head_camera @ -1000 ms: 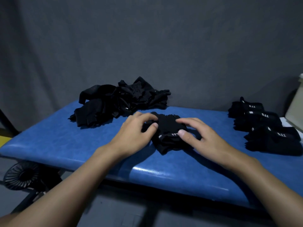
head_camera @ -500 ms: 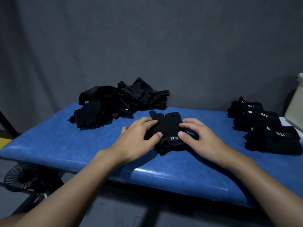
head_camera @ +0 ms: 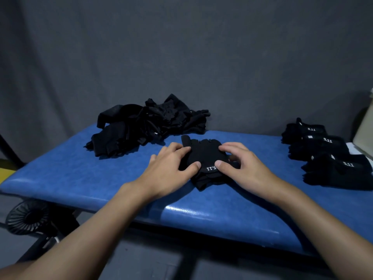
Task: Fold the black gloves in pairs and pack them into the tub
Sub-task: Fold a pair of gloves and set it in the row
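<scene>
**Q:** Locate container; report contents.

**A:** See pale beige hard-walled tub (head_camera: 364, 126) at far right end of blue padded vinyl bench (head_camera: 80, 174), cut off by frame edge. Cannot tell contents: shows outer wall only.

**Q:** State position of work item.

**A:** Find stacked black fabric gloves (head_camera: 203, 154) lying flat, roughly mid-bench. Sits just in front of right end of loose heap of unfolded black gloves (head_camera: 149, 124) at back left. Sits well apart from three folded black glove bundles (head_camera: 323, 150) with white 5.11 lettering, set in a row at right. Note black round fan (head_camera: 28, 217) below bench, lower left.

**Q:** Give heading and long axis.

**A:** Points short finger ends away from person, toward grey cloth backdrop (head_camera: 181, 47); points cuff end toward person. Runs long axis front to back, across bench width. Reads upside down from head view: white 5.11 lettering near cuff.

**Q:** Report grip, each side.

**A:** Check left hand (head_camera: 169, 170): palm down, fingers nearly straight over left edge of gloves, thumb tip pressed just left of lettering. Encloses nothing; presses only.
Check right hand (head_camera: 244, 168): arched, fingertips down on upper right of gloves, thumb tip pressed just right of lettering. Likewise wraps nothing; presses only.
</scene>
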The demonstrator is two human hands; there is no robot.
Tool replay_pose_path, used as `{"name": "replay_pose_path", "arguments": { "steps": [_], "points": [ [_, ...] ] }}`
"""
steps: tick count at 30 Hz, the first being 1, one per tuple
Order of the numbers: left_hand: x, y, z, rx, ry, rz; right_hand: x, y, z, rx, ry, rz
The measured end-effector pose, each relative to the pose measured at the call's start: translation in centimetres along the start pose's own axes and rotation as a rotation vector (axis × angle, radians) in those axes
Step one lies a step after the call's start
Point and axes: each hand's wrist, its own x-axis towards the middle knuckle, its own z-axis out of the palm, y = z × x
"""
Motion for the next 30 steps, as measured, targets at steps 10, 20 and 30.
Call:
{"name": "replay_pose_path", "arguments": {
  "steps": [10,20,30],
  "points": [
    [-0.4,0.2,-0.2,-0.017,-0.009,0.143,-0.7,0.3,-0.3,-0.045,0.009,-0.149],
    [-0.7,-0.6,0.2,0.172,-0.177,0.103,-0.2,1.5,-0.2,-0.250,-0.128,-0.105],
    [-0.3,-0.5,0.1,0.229,-0.215,0.108,0.6,1.1,-0.7,-0.265,-0.184,-0.080]
  ]
}}
